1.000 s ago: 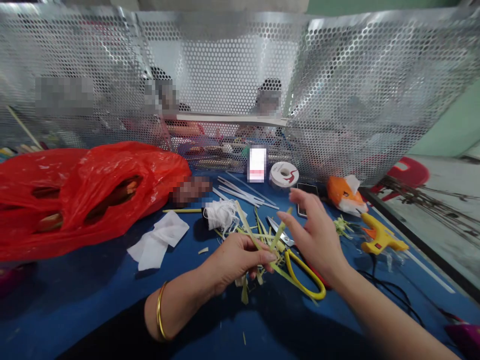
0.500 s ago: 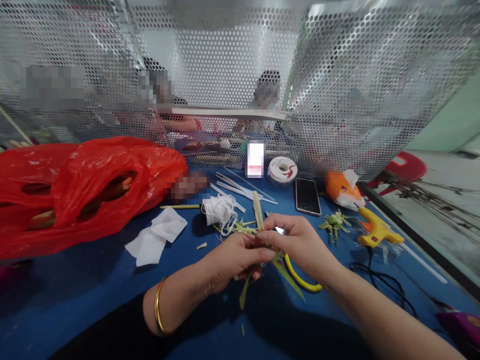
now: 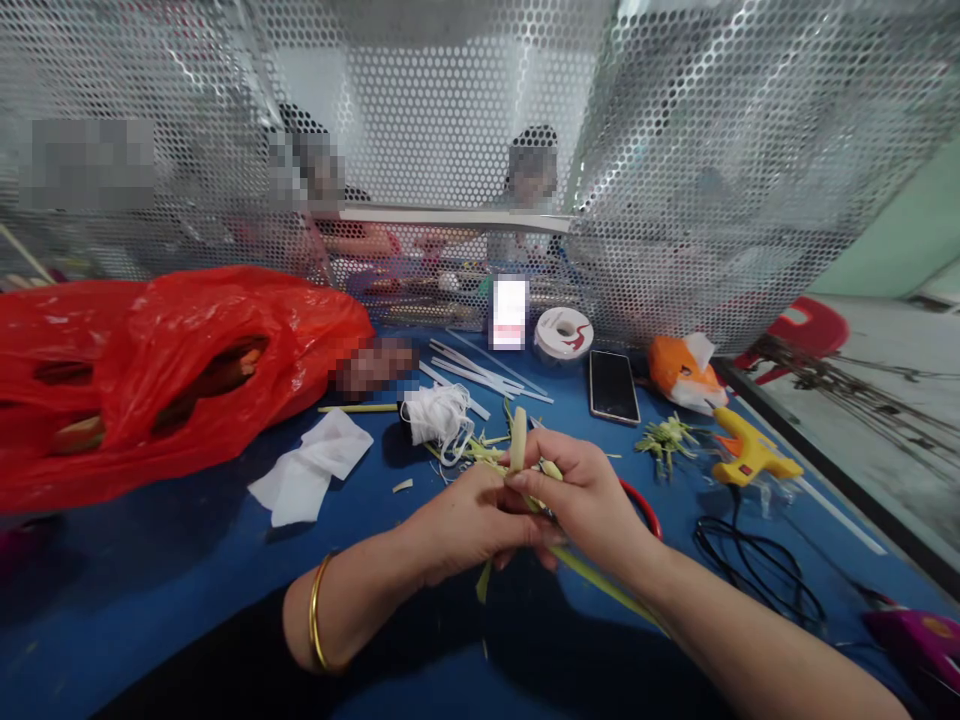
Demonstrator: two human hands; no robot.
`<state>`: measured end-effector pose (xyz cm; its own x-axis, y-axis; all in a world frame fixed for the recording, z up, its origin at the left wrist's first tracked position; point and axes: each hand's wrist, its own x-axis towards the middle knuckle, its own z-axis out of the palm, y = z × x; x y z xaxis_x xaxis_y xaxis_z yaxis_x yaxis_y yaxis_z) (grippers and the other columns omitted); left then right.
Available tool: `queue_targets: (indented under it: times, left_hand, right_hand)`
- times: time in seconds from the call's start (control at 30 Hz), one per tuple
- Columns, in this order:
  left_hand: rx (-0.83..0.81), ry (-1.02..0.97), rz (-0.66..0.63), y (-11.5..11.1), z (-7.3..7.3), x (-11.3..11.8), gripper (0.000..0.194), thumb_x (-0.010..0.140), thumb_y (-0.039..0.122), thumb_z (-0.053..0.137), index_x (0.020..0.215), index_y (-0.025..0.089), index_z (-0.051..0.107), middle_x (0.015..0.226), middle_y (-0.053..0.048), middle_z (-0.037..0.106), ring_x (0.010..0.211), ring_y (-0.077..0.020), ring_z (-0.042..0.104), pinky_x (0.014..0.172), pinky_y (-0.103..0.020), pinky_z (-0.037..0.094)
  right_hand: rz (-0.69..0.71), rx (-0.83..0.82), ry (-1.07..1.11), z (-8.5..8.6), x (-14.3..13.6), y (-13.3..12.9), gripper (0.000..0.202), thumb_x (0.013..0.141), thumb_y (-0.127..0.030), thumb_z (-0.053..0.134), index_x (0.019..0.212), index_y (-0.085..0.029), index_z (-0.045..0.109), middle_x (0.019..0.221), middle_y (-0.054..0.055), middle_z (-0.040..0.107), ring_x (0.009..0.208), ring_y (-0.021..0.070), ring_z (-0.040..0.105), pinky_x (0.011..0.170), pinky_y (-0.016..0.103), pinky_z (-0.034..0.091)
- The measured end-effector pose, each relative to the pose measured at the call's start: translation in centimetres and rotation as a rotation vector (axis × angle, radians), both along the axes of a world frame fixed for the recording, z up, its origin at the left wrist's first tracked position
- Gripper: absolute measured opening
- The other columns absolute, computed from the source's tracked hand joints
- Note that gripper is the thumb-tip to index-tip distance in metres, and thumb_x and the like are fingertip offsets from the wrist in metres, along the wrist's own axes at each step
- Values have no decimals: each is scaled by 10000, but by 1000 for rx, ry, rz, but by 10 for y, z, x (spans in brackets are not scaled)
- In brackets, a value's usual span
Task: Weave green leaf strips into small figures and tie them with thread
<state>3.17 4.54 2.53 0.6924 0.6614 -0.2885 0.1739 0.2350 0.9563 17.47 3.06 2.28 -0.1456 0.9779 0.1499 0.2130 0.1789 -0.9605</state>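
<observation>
Pale-green plant strips (image 3: pixel 519 440) observed, held above the blue tabletop (image 3: pixel 195 570). Left hand (image 3: pixel 487 515): fingers grasping the strips lower down. Right hand (image 3: pixel 574 490): thumb and fingers pinching 1 upright strip. White yarn (image 3: pixel 439 415) lies just beyond; dark-screened phone (image 3: pixel 613 386) farther right; yellow glue gun (image 3: pixel 754 452) near the tabletop's right edge.

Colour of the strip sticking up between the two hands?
The strip is pale yellow, slightly greenish; clearest in the head view.
</observation>
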Motion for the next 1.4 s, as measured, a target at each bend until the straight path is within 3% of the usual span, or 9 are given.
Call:
queue_targets:
  times: [0.2, 0.37, 0.5, 0.6, 0.73, 0.83, 0.9, 1.03, 1.4]
  left_hand:
    - [-7, -60, -22, -3, 0, 2, 117, 677, 255, 671, 657, 144, 638, 579, -13, 654, 398, -64, 433, 396, -203, 312]
    - [-118, -27, 71, -2, -1, -1, 279, 769, 415, 646, 775, 140, 692, 718, -51, 706, 487, -78, 532, 421, -191, 312]
    - [-139, -97, 205, 4, 6, -7, 371, 814, 475, 598, 920, 139, 713, 766, -64, 700, 558, -89, 562, 432, -184, 341]
    - [-126, -148, 275, 9, 12, -12, 354, 813, 428, 619, 992, 135, 703, 797, -73, 697, 595, -100, 576, 435, -184, 362]
    - [-112, -170, 316, 11, 14, -14, 318, 813, 400, 627, 981, 140, 700, 805, -76, 696, 623, -113, 593, 438, -184, 371]
    - [-114, -157, 314, 9, 13, -13, 330, 809, 431, 623, 922, 131, 697, 803, -87, 697, 627, -115, 594, 437, -186, 367]
    - [-129, -132, 302, 8, 12, -12, 353, 799, 462, 623, 885, 127, 694, 784, -81, 688, 614, -109, 584, 427, -183, 350]
    - [-123, -59, 285, 7, 8, -9, 330, 743, 453, 676, 821, 133, 679, 651, -12, 618, 517, -73, 517, 402, -177, 295]
    - [-76, -4, 199, 7, 3, -8, 257, 744, 383, 679, 651, 159, 595, 542, 38, 543, 436, -54, 467, 377, -187, 240]
  right_hand:
    - [15, 148, -52, 0, -2, -1, 166, 743, -148, 599, 588, -186, 554, 650, -23, 562, 628, 119, 529, 607, 240, 426]
    - [-37, 182, -47, 7, 6, 6, 123, 794, -209, 597, 684, -204, 651, 730, -2, 623, 701, 147, 585, 691, 289, 471]
    - [-261, 306, -132, 17, 24, 13, 145, 835, -290, 588, 902, -224, 698, 910, 23, 678, 830, 178, 610, 772, 318, 461]
    - [-411, 274, -154, 19, 37, 18, 213, 853, -371, 576, 769, -200, 671, 788, 22, 668, 790, 191, 602, 738, 313, 439]
    - [-220, 28, -173, 19, 41, 22, 484, 873, -499, 511, 511, -187, 586, 603, 36, 624, 720, 205, 603, 713, 320, 426]
    - [-32, -139, -34, 16, 33, 21, 404, 842, -501, 566, 617, -182, 666, 657, 29, 654, 686, 181, 594, 707, 308, 435]
    - [21, -196, 124, 13, 26, 19, 308, 805, -457, 638, 675, -181, 677, 680, 14, 656, 660, 154, 578, 689, 290, 438]
    - [-29, -195, 244, 6, 17, 18, 255, 739, -391, 713, 635, -167, 649, 610, -12, 605, 593, 118, 508, 624, 260, 410]
    - [-184, 21, 79, -6, 14, 11, 216, 798, -293, 628, 626, -169, 590, 603, -11, 547, 598, 133, 462, 581, 267, 398]
